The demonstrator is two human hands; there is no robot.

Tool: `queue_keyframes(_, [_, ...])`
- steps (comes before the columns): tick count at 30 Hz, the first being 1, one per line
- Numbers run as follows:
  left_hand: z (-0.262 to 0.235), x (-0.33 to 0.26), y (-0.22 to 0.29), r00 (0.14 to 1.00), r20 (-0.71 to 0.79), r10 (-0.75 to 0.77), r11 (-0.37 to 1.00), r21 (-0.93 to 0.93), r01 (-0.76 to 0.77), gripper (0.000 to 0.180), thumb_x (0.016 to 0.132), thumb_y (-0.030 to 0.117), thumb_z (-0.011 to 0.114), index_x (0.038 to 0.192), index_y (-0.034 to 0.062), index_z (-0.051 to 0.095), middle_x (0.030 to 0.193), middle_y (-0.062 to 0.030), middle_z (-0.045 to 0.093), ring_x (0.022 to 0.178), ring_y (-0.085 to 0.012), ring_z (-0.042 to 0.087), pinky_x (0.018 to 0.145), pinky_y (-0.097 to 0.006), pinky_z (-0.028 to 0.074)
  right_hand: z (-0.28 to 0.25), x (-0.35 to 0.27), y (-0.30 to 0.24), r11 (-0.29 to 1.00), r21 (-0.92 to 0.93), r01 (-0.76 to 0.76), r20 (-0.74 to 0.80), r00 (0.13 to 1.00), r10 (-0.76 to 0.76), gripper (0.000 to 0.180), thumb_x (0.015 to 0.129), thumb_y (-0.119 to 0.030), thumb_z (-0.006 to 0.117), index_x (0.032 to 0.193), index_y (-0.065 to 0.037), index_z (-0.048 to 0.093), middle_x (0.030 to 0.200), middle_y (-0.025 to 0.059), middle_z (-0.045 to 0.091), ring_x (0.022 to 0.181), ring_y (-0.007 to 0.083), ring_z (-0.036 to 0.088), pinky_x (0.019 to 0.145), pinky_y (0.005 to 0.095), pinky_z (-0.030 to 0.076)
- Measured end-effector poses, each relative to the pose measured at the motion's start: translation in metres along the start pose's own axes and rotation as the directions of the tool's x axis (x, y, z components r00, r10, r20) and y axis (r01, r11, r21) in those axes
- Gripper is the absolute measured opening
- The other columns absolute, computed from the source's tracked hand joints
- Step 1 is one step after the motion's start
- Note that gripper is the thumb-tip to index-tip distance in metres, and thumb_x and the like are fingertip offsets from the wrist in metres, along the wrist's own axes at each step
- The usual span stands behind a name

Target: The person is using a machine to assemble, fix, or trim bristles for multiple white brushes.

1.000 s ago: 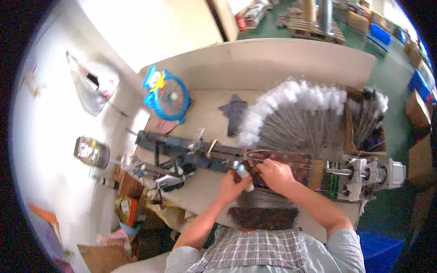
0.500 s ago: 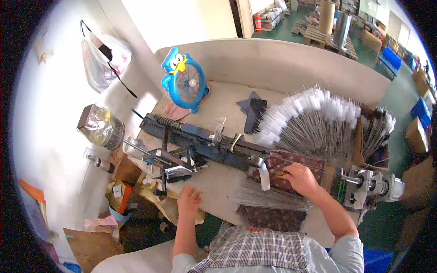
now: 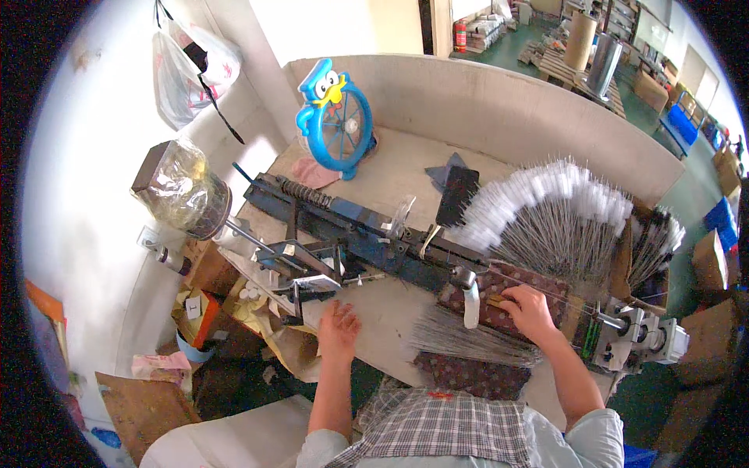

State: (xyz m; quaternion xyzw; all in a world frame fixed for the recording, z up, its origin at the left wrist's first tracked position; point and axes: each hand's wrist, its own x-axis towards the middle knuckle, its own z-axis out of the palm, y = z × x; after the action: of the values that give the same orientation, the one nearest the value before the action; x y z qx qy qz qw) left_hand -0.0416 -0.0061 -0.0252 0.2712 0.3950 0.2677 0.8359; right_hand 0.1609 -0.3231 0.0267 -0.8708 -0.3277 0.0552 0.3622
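My left hand (image 3: 339, 327) hovers over the near table edge, fingers loosely apart and nothing in them. Just beyond it are a metal bracket (image 3: 318, 282) and a small pale rod (image 3: 365, 278). My right hand (image 3: 532, 310) is closed at the fingertips around a small tan piece (image 3: 496, 301), too small to name, above a dark patterned cloth (image 3: 511, 282). Left of that hand stands a crank with a white grip (image 3: 471, 304), on a long dark bench machine (image 3: 367, 234). A bundle of thin metal wires (image 3: 468, 340) lies closer to me.
White-tipped wire brushes (image 3: 546, 203) fan out at the far right, beside a cardboard box (image 3: 622, 269). A motor unit with shafts (image 3: 640, 335) sits at the right edge. Farther back are a phone (image 3: 458, 196) and a blue toy fan (image 3: 335, 125). A plastic-wrapped lamp (image 3: 183, 191) stands left.
The whole view has shifted, so most of the scene sits somewhat farther right. My left fingers look more spread, and the pale rod by the bracket now shows. My right hand keeps its place by the cloth.
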Motion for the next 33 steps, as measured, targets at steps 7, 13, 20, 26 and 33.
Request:
queue_keyframes(7, [0.058, 0.016, 0.006, 0.964, 0.066, -0.256, 0.958, 0.153, 0.244, 0.032, 0.081, 0.036, 0.063, 0.096, 0.0086, 0.056, 0.085, -0.0057, 0.059, 0.076, -0.0162, 0.056, 0.066, -0.032, 0.046, -0.003, -0.003, -0.003, 1.000, 0.012, 0.000, 0.002, 1.000, 0.000, 0.019, 0.075, -0.012, 0.065, 0.088, 0.000, 0.061, 0.083, 0.0154, 0.060, 0.079, 0.0333, 0.058, 0.071, 0.0394, 0.047])
queue_keyframes(13, [0.051, 0.018, -0.005, 0.987, 0.089, -0.131, 0.979, 0.169, 0.114, 0.024, 0.080, 0.029, 0.064, 0.089, 0.0081, 0.057, 0.077, -0.0029, 0.058, 0.070, -0.0143, 0.056, 0.064, -0.031, 0.046, -0.007, -0.007, -0.007, 0.999, -0.010, 0.044, 0.065, 0.997, -0.043, 0.022, 0.075, -0.009, 0.065, 0.095, -0.001, 0.060, 0.088, 0.0152, 0.060, 0.081, 0.0331, 0.058, 0.071, 0.0391, 0.048])
queue_keyframes(20, [0.060, 0.010, -0.028, 0.995, -0.012, 0.099, 0.973, 0.208, -0.094, 0.018, 0.081, 0.023, 0.062, 0.087, 0.0068, 0.059, 0.073, -0.0028, 0.057, 0.067, -0.0133, 0.055, 0.060, -0.027, 0.045, -0.067, -0.019, -0.053, 0.991, 0.081, 0.107, 0.016, 0.994, -0.108, 0.021, 0.072, -0.007, 0.067, 0.093, -0.004, 0.063, 0.079, 0.0126, 0.060, 0.080, 0.0305, 0.059, 0.070, 0.0375, 0.049])
queue_keyframes(26, [0.139, -0.095, -0.071, 0.800, 0.590, 0.107, 0.656, 0.562, -0.503, 0.016, 0.087, 0.019, 0.057, 0.089, 0.0036, 0.059, 0.074, -0.0054, 0.059, 0.064, -0.0127, 0.054, 0.060, -0.026, 0.045, -0.102, 0.002, -0.038, 0.998, 0.018, 0.052, -0.144, 0.988, -0.049, 0.019, 0.074, -0.013, 0.066, 0.091, -0.004, 0.066, 0.080, 0.0124, 0.063, 0.076, 0.0292, 0.061, 0.069, 0.0365, 0.049])
queue_keyframes(33, [0.204, -0.104, -0.138, 0.763, 0.612, -0.208, 0.909, 0.410, -0.081, 0.017, 0.090, 0.019, 0.055, 0.093, 0.0022, 0.060, 0.081, -0.0052, 0.063, 0.061, -0.0081, 0.054, 0.055, -0.022, 0.044, -0.104, -0.014, -0.020, 0.993, 0.111, 0.024, -0.177, 0.984, -0.004, 0.019, 0.073, -0.011, 0.066, 0.091, -0.005, 0.067, 0.076, 0.0106, 0.064, 0.070, 0.0223, 0.060, 0.065, 0.0314, 0.048])
